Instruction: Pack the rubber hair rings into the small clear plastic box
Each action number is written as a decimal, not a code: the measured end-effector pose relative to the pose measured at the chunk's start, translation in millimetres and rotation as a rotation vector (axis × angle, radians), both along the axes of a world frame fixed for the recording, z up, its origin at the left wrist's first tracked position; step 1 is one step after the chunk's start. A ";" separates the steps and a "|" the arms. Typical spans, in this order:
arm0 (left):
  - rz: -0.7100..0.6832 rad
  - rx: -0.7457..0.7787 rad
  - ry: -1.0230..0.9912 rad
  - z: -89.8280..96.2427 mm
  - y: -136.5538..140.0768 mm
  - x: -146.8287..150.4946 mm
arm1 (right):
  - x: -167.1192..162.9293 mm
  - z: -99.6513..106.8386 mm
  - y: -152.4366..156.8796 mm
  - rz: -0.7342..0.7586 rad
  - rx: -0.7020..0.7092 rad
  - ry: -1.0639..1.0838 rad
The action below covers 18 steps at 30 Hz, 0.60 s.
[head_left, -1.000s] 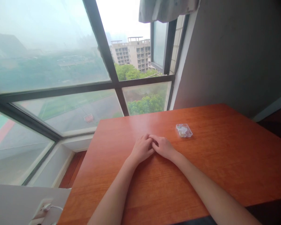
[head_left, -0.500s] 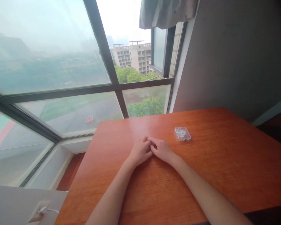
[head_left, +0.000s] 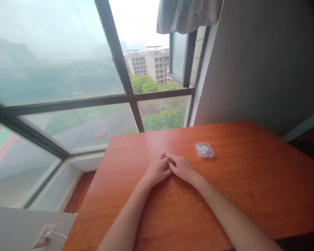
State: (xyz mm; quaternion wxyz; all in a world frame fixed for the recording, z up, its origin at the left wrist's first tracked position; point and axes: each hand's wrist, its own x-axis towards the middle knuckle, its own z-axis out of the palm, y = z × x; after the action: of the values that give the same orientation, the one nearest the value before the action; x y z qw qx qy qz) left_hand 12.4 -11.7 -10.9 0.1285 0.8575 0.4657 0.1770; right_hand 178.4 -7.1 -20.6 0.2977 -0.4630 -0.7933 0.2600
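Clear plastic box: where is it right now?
In the head view, the clear plastic box lies right of centre on the reddish-brown table, toward its far edge, beyond and to the right of the right grip.

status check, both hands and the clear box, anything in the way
Left hand and right hand touching each other on table. Clear box on table, apart from both, beyond right hand to its right. No obstruction seen between them.
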 end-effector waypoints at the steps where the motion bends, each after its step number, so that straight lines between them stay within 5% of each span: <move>1: 0.003 0.002 0.002 -0.1 -0.1 0.1 | 0.1 0.0 0.1 0.001 0.000 -0.002; 18: 0.010 -0.009 0.027 3.3 -1.8 0.9 | 1.7 1.6 -0.3 0.019 -0.002 0.006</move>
State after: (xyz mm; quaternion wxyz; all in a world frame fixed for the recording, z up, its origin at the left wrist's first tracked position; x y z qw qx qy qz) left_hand 13.3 -13.5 -7.5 0.1250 0.8570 0.4723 0.1638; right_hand 180.1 -7.4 -19.1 0.2969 -0.4550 -0.7966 0.2651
